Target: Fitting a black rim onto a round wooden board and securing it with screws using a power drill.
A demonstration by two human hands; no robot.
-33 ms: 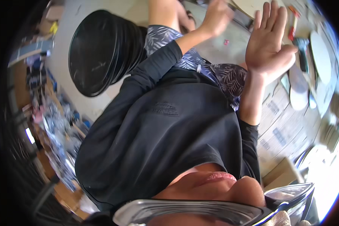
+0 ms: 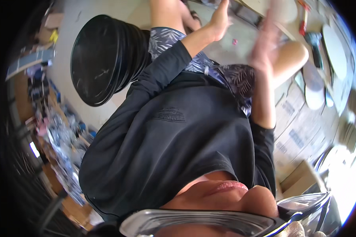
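Observation:
My left hand is raised beyond my lap, seen nearly edge-on. Its fingers point up toward the picture's top edge, and nothing shows in it. My right hand stands upright over my right leg, smeared by motion. Its long outline suggests stretched fingers, with no object visible in it. A small pink bit lies on the floor between the hands. Beyond the right hand are a teal and black power drill and a red-handled tool. Patterned shorts cover my lap.
A stack of round black pieces stands close at my left. Farther left lie many bagged items. To the right are pale oval boards, flattened cardboard on the floor and an open cardboard box.
My left hand has gone from closed-looking to straight-fingered and shifted slightly left. My right hand has swung left from its open, palm-showing pose, uncovering my right knee.

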